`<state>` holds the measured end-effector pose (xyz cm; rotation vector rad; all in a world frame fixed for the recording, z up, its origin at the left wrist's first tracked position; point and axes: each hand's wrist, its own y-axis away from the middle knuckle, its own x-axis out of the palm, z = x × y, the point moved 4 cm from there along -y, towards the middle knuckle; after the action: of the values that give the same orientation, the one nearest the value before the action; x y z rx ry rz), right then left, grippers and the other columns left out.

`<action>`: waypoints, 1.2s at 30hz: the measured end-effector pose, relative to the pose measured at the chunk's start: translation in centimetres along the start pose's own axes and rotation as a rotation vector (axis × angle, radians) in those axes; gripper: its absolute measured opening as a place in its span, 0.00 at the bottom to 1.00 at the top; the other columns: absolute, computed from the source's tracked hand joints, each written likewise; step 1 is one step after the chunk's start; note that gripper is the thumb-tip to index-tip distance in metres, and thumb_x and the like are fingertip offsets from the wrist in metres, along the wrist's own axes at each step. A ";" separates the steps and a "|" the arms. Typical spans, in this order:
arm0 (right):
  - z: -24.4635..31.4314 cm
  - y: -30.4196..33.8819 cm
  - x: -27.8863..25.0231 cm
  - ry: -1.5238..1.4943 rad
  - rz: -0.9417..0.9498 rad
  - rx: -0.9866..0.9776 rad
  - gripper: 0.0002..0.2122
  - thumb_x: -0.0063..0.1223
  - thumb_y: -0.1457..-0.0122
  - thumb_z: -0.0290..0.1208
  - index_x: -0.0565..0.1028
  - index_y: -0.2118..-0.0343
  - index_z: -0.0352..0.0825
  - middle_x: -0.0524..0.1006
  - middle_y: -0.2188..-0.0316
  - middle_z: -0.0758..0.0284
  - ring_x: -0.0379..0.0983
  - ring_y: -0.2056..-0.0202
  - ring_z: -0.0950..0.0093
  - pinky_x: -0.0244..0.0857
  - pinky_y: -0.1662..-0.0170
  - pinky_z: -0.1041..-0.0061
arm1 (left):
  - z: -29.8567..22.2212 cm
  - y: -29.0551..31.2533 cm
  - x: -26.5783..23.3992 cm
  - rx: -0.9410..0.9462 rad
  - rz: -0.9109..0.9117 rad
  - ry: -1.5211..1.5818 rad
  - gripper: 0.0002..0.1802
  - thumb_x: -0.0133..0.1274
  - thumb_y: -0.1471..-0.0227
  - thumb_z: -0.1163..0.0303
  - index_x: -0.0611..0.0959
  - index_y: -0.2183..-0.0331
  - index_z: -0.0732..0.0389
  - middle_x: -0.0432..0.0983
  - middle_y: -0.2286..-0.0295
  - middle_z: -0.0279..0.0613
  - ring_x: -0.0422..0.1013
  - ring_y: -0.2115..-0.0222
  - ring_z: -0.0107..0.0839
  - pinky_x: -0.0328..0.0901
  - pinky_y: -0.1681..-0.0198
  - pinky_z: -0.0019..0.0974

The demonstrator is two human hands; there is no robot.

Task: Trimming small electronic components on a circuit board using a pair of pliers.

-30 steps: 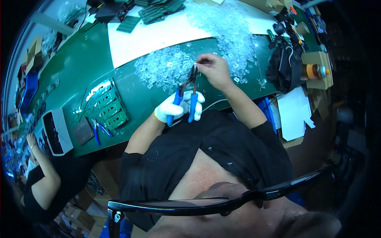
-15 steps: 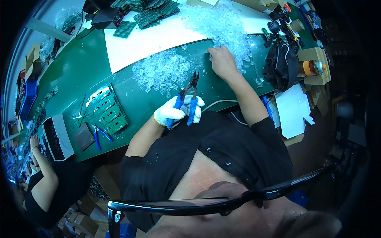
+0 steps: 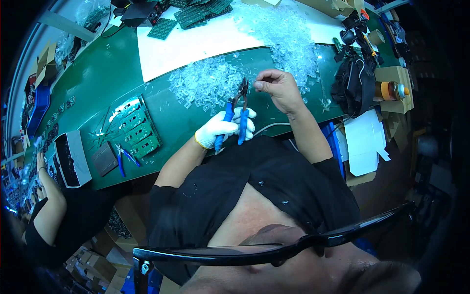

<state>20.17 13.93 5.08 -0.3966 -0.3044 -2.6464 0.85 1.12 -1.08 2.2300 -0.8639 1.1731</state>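
My left hand [image 3: 219,129], in a white glove, is wrapped round the blue handles of cutting pliers [image 3: 236,115]. Their dark jaws point away from me, over the near edge of a heap of small clear plastic pieces [image 3: 203,81]. Just right of the jaws, my bare right hand [image 3: 282,91] pinches thumb and forefinger together on a small clear plastic piece, largely covered by the fingertips. Beyond that hand spreads a larger pile of similar clear pieces [image 3: 289,41], partly on a white sheet [image 3: 196,46].
On the green table [image 3: 98,73] lie green circuit boards [image 3: 139,127], a second pair of blue-handled pliers [image 3: 126,159] and a dark flat block [image 3: 105,159]. A black bag [image 3: 350,88] and an amber bottle [image 3: 389,90] stand at the right. A co-worker's arm [image 3: 51,196] is at the left.
My right hand has drawn back from the larger pile toward me, its fingertips now close to the plier jaws. The view has shifted slightly; my left hand keeps its hold on the pliers.
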 end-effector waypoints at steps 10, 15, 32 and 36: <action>-0.4 0.4 0.8 0.003 -0.062 0.023 0.08 0.69 0.39 0.18 0.84 0.57 0.25 0.85 0.61 0.62 0.82 0.62 0.74 0.78 0.56 0.75 | -0.2 0.2 1.0 0.030 -0.055 -0.099 0.44 0.70 0.44 0.61 0.71 0.34 0.68 0.83 0.52 0.46 0.82 0.53 0.39 0.74 0.45 0.43; -0.3 0.4 0.5 0.068 -0.071 0.028 0.08 0.69 0.39 0.18 0.84 0.57 0.26 0.85 0.62 0.62 0.81 0.63 0.74 0.77 0.57 0.75 | -1.5 0.9 2.4 -0.030 -0.219 -0.238 0.37 0.72 0.46 0.59 0.76 0.41 0.68 0.84 0.62 0.43 0.82 0.63 0.34 0.77 0.55 0.39; -1.3 -1.4 7.0 0.605 0.211 -0.391 0.17 0.63 0.37 0.19 0.80 0.45 0.30 0.80 0.46 0.59 0.79 0.44 0.69 0.78 0.48 0.68 | -0.6 2.0 2.3 -0.032 0.144 -0.094 0.49 0.76 0.57 0.55 0.74 0.40 0.70 0.84 0.58 0.49 0.82 0.58 0.41 0.74 0.55 0.40; 0.3 -0.6 3.7 1.071 0.057 -0.565 0.18 0.67 0.43 0.23 0.82 0.49 0.36 0.83 0.51 0.58 0.78 0.46 0.55 0.74 0.45 0.61 | -0.9 1.1 1.9 0.011 0.163 -0.082 0.46 0.73 0.52 0.57 0.73 0.38 0.70 0.84 0.56 0.49 0.82 0.56 0.39 0.74 0.54 0.39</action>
<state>16.81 13.10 6.51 0.8332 0.7711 -2.4350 0.38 0.32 1.11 2.2649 -1.0923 1.1675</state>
